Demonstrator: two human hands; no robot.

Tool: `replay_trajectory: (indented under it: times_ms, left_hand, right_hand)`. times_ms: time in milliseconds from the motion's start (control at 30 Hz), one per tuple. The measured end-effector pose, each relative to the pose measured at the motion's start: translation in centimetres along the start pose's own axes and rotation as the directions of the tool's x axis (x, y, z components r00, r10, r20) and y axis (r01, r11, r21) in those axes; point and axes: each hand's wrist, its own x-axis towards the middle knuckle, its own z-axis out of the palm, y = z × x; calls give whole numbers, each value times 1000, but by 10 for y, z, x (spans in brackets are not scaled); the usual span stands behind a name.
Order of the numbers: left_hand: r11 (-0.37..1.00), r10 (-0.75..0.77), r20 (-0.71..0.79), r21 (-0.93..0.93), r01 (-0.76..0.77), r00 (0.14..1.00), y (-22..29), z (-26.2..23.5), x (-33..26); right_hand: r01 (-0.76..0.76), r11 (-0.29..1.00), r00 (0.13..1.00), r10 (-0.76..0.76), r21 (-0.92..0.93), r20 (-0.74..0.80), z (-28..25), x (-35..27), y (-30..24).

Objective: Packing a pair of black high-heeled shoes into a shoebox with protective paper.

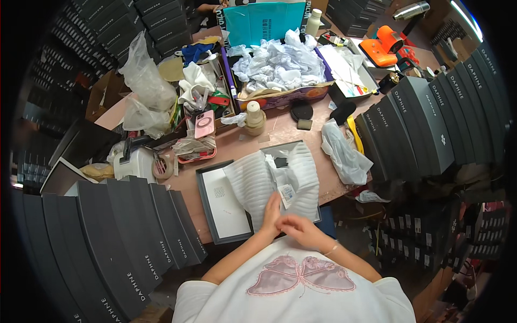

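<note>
1. Hands first – left hand flat and wide, fingers straight, pressing down on the white ribbed wrap.
2. Right hand just beside it, low at the near edge of the wrap, fingers curled in. Cannot tell if anything small sits pinched inside.
3. White ribbed wrap lying across the grey box in the middle of the pink table, folded over in soft layers, hiding whatever is inside. Small white tag resting on top, right by the left fingertips.
4. Flat grey tray with a white inside touching the wrap on its left side, open and facing up.
5. Step in hand, by the look of it: closing the wrap flaps and smoothing them down – about midway, since the box is still open.
6. Next move, as a guess: both hands needed, one to keep the flaps down and one to tuck the loose near edge in. Soft touch called for, as the wrap looks thin and springy and may pop back up.
7. Around the work: rows of dark boxes on the left and on the right, a tape roll and a pink phone further back, and crumpled white paper piled in a box at the far side.
</note>
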Motion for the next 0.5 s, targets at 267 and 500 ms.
replay_trajectory:
  times_ms: [267,500]
  left_hand:
    - [865,377,-131,404,-298,917,-9,-17,-17]
    - [601,128,-10,796,-70,992,-5,-47,35]
  right_hand:
    - [-465,326,772,-306,-823,-557,-110,1,66]
    - [263,201,767,-637,-944,77,-54,17,-13]
